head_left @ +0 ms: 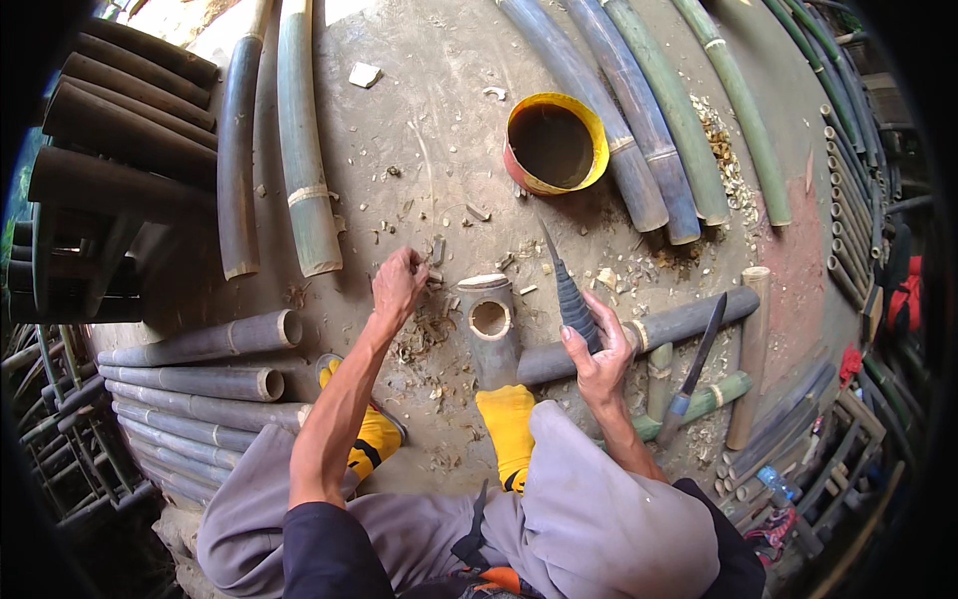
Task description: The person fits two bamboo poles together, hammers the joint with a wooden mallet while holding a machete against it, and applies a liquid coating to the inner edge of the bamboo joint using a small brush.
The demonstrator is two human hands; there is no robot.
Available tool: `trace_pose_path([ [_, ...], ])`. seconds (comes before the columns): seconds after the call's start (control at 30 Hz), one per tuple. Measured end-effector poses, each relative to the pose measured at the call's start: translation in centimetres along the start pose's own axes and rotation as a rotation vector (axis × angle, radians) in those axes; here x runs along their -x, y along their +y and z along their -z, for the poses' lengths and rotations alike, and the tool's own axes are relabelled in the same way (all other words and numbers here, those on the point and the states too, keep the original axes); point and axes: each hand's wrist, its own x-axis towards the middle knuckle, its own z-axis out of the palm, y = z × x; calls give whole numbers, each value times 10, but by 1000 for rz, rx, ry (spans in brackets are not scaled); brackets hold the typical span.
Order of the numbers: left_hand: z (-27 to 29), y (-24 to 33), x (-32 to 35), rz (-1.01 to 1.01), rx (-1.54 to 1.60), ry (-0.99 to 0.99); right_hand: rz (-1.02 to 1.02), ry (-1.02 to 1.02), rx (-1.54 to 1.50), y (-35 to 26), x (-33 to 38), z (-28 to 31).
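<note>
Gripping a ribbed, pointed tool, the right hand is holding it right of the frame's centre. The left hand is showing bent fingers left of centre; whether it is pinching anything, I cannot tell. Between them, a bamboo piece is showing its round hole.

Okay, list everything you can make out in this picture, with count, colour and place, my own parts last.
bucket: one, yellow and red, upper centre
bamboo poles: many, grey, green and brown, left, top and right
holed bamboo piece: one, grey, centre
pointed tool: one, dark grey, centre right
knife: one, dark, right
chips: many, mostly pale, scattered on the ground
bottle: one, bluish, lower right
footwear: two, yellow, lower centre
trousers: one pair, grey, bottom
left hand: one, bare, centre left
right hand: one, bare, holding the pointed tool
</note>
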Motion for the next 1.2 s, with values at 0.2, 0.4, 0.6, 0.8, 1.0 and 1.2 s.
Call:
trace_pose_path([
  [0.2, 154, 79, -94, -90, 382, 402, 132, 97, 93, 3, 4, 19],
  [0.4, 299, 129, -194, -384, 1167, 481, 110, 154, 5, -16, 1, 14],
  [0.6, 92, 167, 19, -131, 1174, -706, 86, 128, -47, -31, 8, 4],
  [0.8, 29, 175, 91, 242, 1664, -364, 108, 250, 455, 16, 91, 52],
  [1.0, 23, 136, 101, 129, 1478, -69, -347, 123, 494, 106, 139, 76],
  [1.2, 24, 127, 102, 97, 1383, 7, -338, 392, -71, 87, 115, 64],
])
